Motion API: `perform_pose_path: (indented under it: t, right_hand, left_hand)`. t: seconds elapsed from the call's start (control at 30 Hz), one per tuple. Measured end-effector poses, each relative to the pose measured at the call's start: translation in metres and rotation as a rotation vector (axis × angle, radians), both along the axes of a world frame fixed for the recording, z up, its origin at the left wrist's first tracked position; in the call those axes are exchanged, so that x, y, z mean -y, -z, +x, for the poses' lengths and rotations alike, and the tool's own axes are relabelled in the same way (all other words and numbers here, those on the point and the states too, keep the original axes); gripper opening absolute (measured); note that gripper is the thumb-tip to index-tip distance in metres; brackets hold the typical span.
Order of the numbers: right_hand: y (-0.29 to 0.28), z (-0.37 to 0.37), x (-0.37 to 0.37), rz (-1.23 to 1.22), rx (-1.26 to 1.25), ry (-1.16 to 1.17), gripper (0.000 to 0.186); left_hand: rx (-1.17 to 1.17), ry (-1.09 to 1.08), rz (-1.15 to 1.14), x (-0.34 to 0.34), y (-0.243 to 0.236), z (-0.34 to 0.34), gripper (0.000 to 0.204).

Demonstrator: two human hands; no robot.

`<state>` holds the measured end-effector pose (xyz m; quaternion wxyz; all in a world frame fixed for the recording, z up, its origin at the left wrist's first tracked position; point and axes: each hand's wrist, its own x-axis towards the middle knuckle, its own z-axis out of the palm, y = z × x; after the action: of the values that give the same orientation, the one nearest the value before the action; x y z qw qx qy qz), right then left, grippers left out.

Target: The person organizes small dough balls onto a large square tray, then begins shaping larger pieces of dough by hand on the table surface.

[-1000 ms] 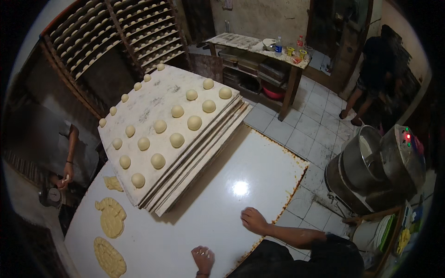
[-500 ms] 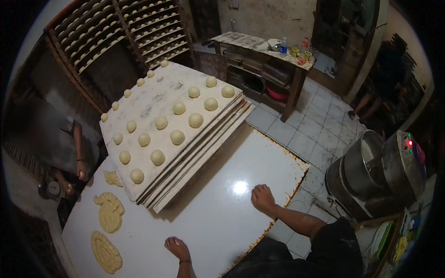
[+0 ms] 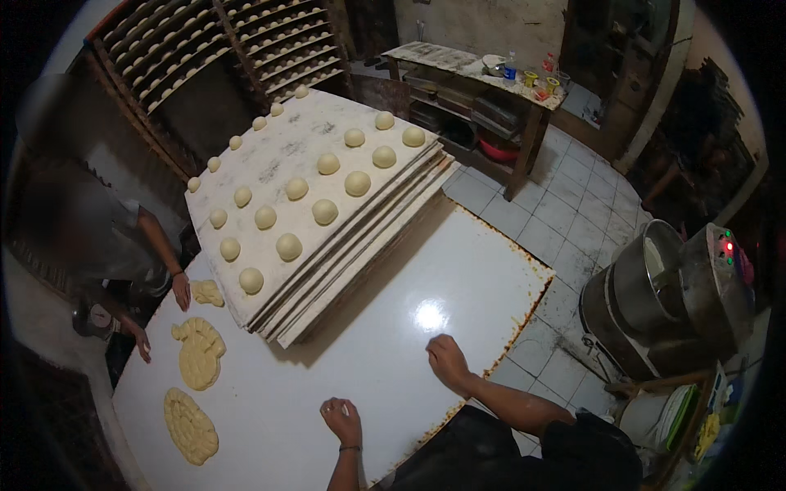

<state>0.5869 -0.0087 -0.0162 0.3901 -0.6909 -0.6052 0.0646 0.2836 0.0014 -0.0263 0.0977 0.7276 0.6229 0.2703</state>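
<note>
My left hand (image 3: pixel 341 419) is low over the white worktop (image 3: pixel 385 327), its fingers curled in; whatever it may hold is hidden. My right hand (image 3: pixel 449 362) rests farther right and higher on that surface near its rusty edge, fingers bent under and palm hidden. Beyond both hands stands a stack of floury boards (image 3: pixel 278 151) topped with several round dough balls (image 3: pixel 357 183). Along the left side of the worktop lie an oval dough slab (image 3: pixel 190 425), a second slab (image 3: pixel 199 353) and a smaller lump (image 3: pixel 206 295).
A co-worker (image 3: pixel 98 237) stands left, one hand (image 3: pixel 181 288) beside the dough lump. Racks (image 3: pixel 286 45) of dough balls are behind, a side table (image 3: pixel 454 64) with bottles farther back. At right are a steel mixer (image 3: pixel 647 290), crowded shelf (image 3: pixel 663 413) and another dim person (image 3: pixel 688 131).
Over the last half second my left hand moved right and upward, my right hand slightly left. The co-worker's hands moved toward the worktop and dough. The view has shifted slightly.
</note>
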Motion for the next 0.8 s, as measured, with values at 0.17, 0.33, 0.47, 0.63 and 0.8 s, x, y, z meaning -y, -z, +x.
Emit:
perform_pose_path:
  t: [0.17, 0.33, 0.47, 0.63, 0.8]
  right_hand:
    - [0.006, 0.051, 0.014, -0.113, 0.181, 0.134, 0.004]
    - [0.002, -0.031, 0.017, -0.055, 0.015, 0.012, 0.01]
    - [0.025, 0.039, 0.051, -0.228, 0.116, -0.141, 0.005]
    - [0.003, -0.008, 0.001, -0.047, 0.098, 0.333, 0.004]
    - [-0.016, -0.005, 0.045, -0.065, 0.149, -0.138, 0.007]
  left_hand:
    - [0.488, -0.201, -0.047, -0.025, 0.028, -0.067, 0.003]
    - [0.067, 0.064, -0.024, -0.005, 0.002, -0.022, 0.008]
    - [0.023, 0.106, 0.085, -0.002, 0.011, -0.085, 0.007]
    - [0.153, -0.022, -0.025, -0.029, 0.005, -0.021, 0.005]
    - [0.011, 0.235, 0.049, 0.023, 0.004, -0.084, 0.006]
